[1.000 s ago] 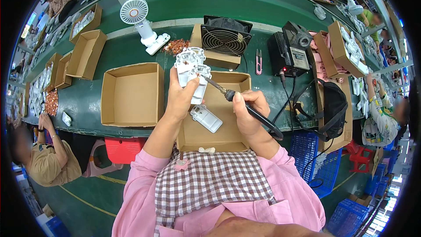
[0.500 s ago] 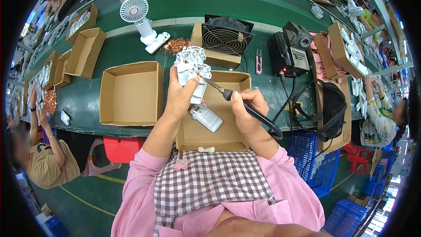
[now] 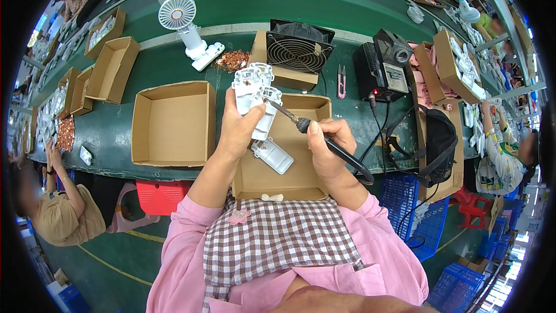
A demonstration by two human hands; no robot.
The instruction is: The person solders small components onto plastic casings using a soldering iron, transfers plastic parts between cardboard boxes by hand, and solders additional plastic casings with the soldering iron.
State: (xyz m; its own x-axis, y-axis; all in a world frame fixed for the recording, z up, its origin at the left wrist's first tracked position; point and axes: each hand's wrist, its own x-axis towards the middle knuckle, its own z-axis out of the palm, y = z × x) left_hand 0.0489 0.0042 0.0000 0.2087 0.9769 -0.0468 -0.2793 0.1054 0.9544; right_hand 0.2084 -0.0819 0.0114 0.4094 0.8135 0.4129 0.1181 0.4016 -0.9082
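My left hand [image 3: 238,126] is closed round white plastic housings [image 3: 256,94], holding them up over the near cardboard box [image 3: 282,188]. In my right hand [image 3: 330,147] is a black-handled soldering iron [image 3: 301,123], gripped like a pen. Its metal tip reaches up and left to the housings, near my left thumb; whether it touches cannot be made out. Another white plastic housing [image 3: 273,156] lies inside the box, just below the held ones. From the iron's handle a dark cable [image 3: 366,175] curves off to the right.
A cardboard box [image 3: 172,159] stands at the left. Beyond my hands are a black fan [image 3: 297,49], a white handheld fan [image 3: 186,26] and a pile of small copper-coloured parts [image 3: 233,59]. Right are pink snips [image 3: 341,83], a black soldering station [image 3: 379,69] and a black bag [image 3: 438,146]. Co-workers sit either side.
The held housings have tilted and shifted slightly, with the iron's tip still against or close to them. At the left, the co-worker's raised hand has come down towards the table.
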